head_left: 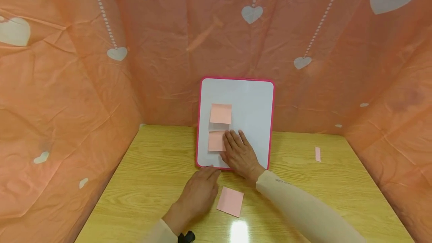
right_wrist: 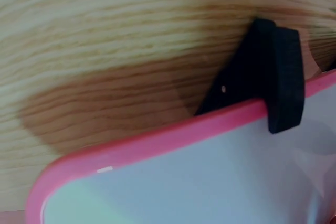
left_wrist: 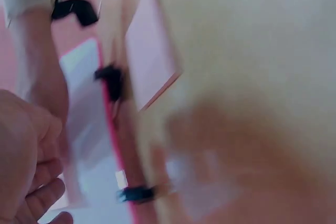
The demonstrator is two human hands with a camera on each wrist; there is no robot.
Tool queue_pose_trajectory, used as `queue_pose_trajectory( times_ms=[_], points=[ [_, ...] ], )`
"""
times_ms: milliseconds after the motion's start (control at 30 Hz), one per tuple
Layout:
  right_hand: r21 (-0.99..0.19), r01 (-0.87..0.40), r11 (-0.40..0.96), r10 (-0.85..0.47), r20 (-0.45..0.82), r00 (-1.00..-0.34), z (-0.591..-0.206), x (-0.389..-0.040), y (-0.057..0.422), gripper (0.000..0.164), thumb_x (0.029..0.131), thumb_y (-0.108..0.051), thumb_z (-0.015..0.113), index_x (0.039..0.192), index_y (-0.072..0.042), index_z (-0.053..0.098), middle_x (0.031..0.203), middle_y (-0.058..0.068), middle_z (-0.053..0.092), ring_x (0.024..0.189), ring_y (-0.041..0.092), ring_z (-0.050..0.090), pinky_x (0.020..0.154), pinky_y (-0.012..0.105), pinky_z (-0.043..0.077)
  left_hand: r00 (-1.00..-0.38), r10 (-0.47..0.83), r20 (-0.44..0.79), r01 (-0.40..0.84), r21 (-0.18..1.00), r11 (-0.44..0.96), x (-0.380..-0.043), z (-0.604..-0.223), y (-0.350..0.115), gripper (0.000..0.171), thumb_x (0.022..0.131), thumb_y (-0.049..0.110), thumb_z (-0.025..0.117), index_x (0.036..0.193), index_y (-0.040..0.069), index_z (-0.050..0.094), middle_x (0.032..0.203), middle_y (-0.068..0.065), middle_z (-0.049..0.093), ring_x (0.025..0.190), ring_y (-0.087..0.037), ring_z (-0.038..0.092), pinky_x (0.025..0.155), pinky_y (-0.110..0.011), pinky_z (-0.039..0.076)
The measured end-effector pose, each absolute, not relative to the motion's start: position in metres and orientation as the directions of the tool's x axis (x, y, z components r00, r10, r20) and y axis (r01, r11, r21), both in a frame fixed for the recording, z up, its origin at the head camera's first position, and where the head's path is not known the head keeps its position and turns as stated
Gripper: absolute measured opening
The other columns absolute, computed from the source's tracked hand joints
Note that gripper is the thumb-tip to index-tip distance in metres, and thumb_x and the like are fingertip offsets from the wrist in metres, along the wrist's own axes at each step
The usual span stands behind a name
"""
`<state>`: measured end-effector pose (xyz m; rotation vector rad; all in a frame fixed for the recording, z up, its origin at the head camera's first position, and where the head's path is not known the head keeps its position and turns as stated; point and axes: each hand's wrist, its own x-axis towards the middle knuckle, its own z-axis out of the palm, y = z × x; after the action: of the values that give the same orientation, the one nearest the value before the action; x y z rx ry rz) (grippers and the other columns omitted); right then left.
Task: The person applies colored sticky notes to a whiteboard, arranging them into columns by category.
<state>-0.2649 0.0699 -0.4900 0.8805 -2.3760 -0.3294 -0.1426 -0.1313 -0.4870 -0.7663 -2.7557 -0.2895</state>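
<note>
A whiteboard (head_left: pixel 251 111) with a bright pink rim stands tilted on the table. Two pink sticky notes are on its left half, an upper note (head_left: pixel 221 114) and a lower note (head_left: pixel 216 141). My right hand (head_left: pixel 240 156) lies against the board, its straight fingertips over the right edge of the lower note. Close to the board's bottom edge is my left hand (head_left: pixel 201 190); its fingers (left_wrist: pixel 44 195) are loosely bent and nothing shows in them. A pad of pink sticky notes (head_left: pixel 230 202) lies on the table between my forearms.
Black holders carry the board's lower rim, one holder (right_wrist: pixel 286 80) plain in the right wrist view. A small pink strip (head_left: pixel 318 154) lies at the right of the wooden table (head_left: pixel 152 183). An orange curtain (head_left: pixel 162 66) with pale hearts encloses the back and sides.
</note>
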Motion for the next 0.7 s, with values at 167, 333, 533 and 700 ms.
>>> queue_pose_trajectory(
  times_ms=[167, 333, 533, 700],
  points=[
    [0.42, -0.517, 0.746, -0.663, 0.388, -0.641, -0.489, -0.264, 0.073, 0.072, 0.109, -0.05, 0.049, 0.16, -0.001, 0.043, 0.167, 0.013, 0.041, 0.158, 0.029, 0.036, 0.134, 0.05, 0.018, -0.858, 0.429, 0.282, 0.463, 0.065, 0.884, -0.181, -0.464, -0.13, 0.059, 0.105, 0.029, 0.064, 0.155, 0.0, 0.05, 0.163, -0.016, 0.047, 0.157, -0.033, 0.037, 0.13, -0.052, 0.031],
    [0.428, -0.518, 0.741, -0.664, 0.347, -0.663, -0.487, -0.263, 0.074, 0.073, 0.109, -0.053, 0.046, 0.161, -0.002, 0.04, 0.17, 0.013, 0.037, 0.16, 0.029, 0.031, 0.134, 0.05, 0.017, -0.85, 0.487, 0.202, 0.482, -0.078, 0.873, -0.213, -0.453, -0.127, 0.076, 0.105, 0.037, 0.063, 0.164, 0.0, 0.033, 0.172, -0.016, 0.03, 0.163, -0.032, 0.022, 0.133, -0.054, 0.02],
    [0.428, -0.534, 0.729, -0.674, 0.315, -0.668, -0.486, -0.262, 0.074, 0.078, 0.109, -0.055, 0.043, 0.164, 0.0, 0.033, 0.171, 0.013, 0.033, 0.161, 0.029, 0.028, 0.134, 0.052, 0.016, -0.835, 0.539, 0.112, 0.515, -0.188, 0.836, -0.236, -0.452, -0.125, 0.084, 0.105, 0.042, 0.056, 0.168, 0.002, 0.018, 0.177, -0.013, 0.015, 0.165, -0.03, 0.012, 0.134, -0.055, 0.013],
    [0.456, -0.522, 0.721, -0.677, 0.301, -0.672, -0.485, -0.262, 0.077, 0.077, 0.109, -0.055, 0.041, 0.164, -0.002, 0.032, 0.171, 0.012, 0.032, 0.162, 0.028, 0.026, 0.134, 0.053, 0.013, -0.813, 0.576, 0.087, 0.543, -0.246, 0.803, -0.246, -0.453, -0.125, 0.082, 0.106, 0.039, 0.054, 0.168, 0.002, 0.017, 0.177, -0.013, 0.013, 0.165, -0.029, 0.01, 0.134, -0.055, 0.012]
  ],
)
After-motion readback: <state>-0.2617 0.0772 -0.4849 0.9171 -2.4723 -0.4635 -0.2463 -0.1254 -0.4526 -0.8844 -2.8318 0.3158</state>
